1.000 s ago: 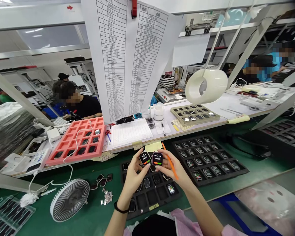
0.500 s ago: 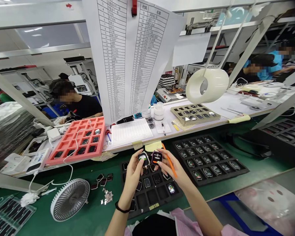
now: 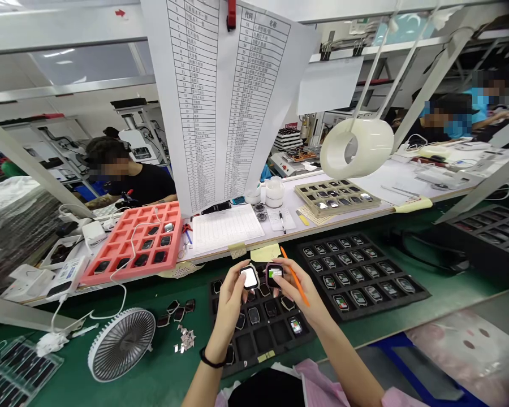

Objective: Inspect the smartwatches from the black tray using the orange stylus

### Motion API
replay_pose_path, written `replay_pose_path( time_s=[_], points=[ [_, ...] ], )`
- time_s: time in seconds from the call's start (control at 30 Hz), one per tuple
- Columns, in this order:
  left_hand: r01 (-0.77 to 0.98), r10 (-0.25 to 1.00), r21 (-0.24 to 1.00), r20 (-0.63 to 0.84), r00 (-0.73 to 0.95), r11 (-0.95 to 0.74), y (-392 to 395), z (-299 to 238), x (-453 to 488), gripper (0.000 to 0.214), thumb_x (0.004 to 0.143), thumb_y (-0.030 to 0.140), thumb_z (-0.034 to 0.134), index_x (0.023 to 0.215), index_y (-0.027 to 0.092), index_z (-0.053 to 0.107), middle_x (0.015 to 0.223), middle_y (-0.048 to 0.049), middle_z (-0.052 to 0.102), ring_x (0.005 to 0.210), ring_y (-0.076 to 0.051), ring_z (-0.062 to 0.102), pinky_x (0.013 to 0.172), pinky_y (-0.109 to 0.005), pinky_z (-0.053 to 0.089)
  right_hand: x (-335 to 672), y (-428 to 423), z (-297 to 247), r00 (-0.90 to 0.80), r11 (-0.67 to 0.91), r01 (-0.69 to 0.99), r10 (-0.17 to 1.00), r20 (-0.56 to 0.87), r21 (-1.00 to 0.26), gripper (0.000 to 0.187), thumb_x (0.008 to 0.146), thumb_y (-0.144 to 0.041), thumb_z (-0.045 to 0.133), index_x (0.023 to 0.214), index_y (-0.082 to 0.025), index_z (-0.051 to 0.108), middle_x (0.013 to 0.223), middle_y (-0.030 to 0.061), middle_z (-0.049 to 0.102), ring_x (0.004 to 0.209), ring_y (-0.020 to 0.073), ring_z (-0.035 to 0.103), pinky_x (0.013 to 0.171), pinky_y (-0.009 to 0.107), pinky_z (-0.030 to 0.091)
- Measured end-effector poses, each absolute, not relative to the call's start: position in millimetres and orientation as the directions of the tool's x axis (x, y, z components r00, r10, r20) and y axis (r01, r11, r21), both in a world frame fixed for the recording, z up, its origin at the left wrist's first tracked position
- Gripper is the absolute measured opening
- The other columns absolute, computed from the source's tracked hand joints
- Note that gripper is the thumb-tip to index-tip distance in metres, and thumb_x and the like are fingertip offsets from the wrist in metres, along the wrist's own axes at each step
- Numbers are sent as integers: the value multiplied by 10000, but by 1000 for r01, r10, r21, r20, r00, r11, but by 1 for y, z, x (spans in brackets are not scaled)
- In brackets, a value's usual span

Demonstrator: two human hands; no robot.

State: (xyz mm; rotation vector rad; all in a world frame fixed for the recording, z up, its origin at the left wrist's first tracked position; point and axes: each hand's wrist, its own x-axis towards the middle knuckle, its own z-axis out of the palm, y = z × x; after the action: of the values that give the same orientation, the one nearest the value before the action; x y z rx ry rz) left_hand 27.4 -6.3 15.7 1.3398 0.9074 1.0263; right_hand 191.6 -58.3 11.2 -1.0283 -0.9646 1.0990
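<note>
Hands up together at the centre of the desk (image 3: 161, 379), and both are busy. Left hand (image 3: 231, 305) is closed around a watch body with a white screen (image 3: 250, 277), fingertips pinching its edges and the face turned up to the camera. Right hand (image 3: 299, 294) grips a second watch body with a green-lit screen (image 3: 274, 273) just beside the first, the two nearly touching. That same hand has an orange pen (image 3: 294, 277) tucked between its fingers, slanting from twelve o'clock down toward five. What the green screen says is too small to read.

Directly below the hands, at six o'clock, lies a black tray (image 3: 261, 339) with a few watch bodies in its pockets, one of them lit, and a small yellow label on its near edge. Over at three o'clock sits a second black tray (image 3: 419, 294), its pockets filled with rows of watch bodies.

Swing to nine o'clock and a few loose dark watch bodies (image 3: 176, 311) lie on the green mat, with a white fan (image 3: 121, 343) face-up at eight o'clock. Up at ten o'clock, on the raised shelf, a red tray (image 3: 136, 243) holds several dark units with a white cable trailing across it.

Hanging at twelve o'clock are two printed sheets (image 3: 220, 102) of numbered rows. The right one is headed "代码" and "名称" and its first row is numbered 51, but the entries themselves are too fine to make out. A red arrow sign (image 3: 119, 12) points right at eleven o'clock.
</note>
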Motion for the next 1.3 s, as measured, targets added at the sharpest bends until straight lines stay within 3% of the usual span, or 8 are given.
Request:
replay_pose_path(
  time_s=[0.1, 0.17, 0.3, 0.4, 0.53, 0.8, 1.07, 1.3],
  points=[
    [-79, 935, 996, 75, 347, -50, -6, 14, 28, 458, 840, 482, 591, 1209, 211, 584, 960, -57, 648, 624, -109, 533, 524, -213, 435, 192, -59, 11, 178, 138, -223, 979, 99, -965, 311, 828, -400, 652, 1085, -250, 562, 1045, 63, 629, 555, 106, 573, 415, 228, 364],
    [-79, 924, 995, 94, 371, -69, -6, 13, 29, 504, 819, 454, 628, 1255, 219, 535, 1129, -95, 630, 826, -164, 605, 595, -218, 471, 192, -59, 10, 157, 134, -222, 983, 100, -966, 347, 820, -384, 663, 1122, -258, 545, 1095, 77, 620, 603, 123, 605, 412, 222, 359],
    [-54, 916, 995, 97, 390, -82, -7, 14, 30, 514, 813, 398, 650, 1273, 225, 500, 1249, -117, 581, 1053, -225, 589, 708, -246, 502, 192, -58, 8, 115, 124, -224, 988, 100, -967, 412, 785, -338, 707, 1148, -273, 525, 1186, 90, 587, 689, 151, 648, 460, 232, 417],
    [-76, 927, 995, 90, 364, -67, -7, 15, 30, 463, 813, 410, 649, 1216, 208, 542, 1148, -104, 620, 936, -194, 609, 692, -246, 508, 192, -57, 9, 129, 116, -217, 988, 89, -969, 378, 794, -353, 698, 1124, -263, 540, 1114, 83, 613, 643, 142, 632, 453, 236, 414],
    [-41, 938, 998, 49, 342, -37, -7, 16, 30, 397, 814, 483, 622, 1072, 181, 630, 872, -48, 633, 639, -117, 535, 519, -201, 462, 191, -59, 15, 181, 102, -225, 982, 61, -969, 302, 807, -412, 678, 1037, -241, 582, 942, 48, 631, 519, 105, 571, 393, 221, 341],
    [31, 946, 999, 11, 324, -22, -8, 17, 29, 389, 822, 527, 584, 909, 163, 687, 795, -46, 644, 572, -102, 513, 436, -173, 395, 190, -59, 16, 258, 67, -264, 966, -3, -962, 263, 779, -442, 701, 899, -217, 640, 693, -27, 533, 469, 77, 437, 409, 212, 428],
    [-36, 930, 999, 39, 367, -27, -7, 16, 29, 421, 847, 500, 566, 1118, 184, 624, 929, -43, 629, 497, -51, 436, 472, -195, 409, 191, -60, 15, 205, 110, -251, 977, 59, -962, 276, 821, -418, 662, 1020, -233, 612, 819, -1, 599, 503, 88, 545, 418, 215, 369],
    [-47, 918, 998, 49, 393, -33, -8, 16, 30, 485, 818, 514, 606, 1162, 174, 582, 856, -26, 604, 487, -49, 401, 452, -190, 379, 191, -57, 12, 189, 107, -225, 980, 64, -969, 336, 779, -415, 707, 1035, -232, 589, 905, 24, 626, 506, 90, 557, 436, 231, 394]
  ],
)
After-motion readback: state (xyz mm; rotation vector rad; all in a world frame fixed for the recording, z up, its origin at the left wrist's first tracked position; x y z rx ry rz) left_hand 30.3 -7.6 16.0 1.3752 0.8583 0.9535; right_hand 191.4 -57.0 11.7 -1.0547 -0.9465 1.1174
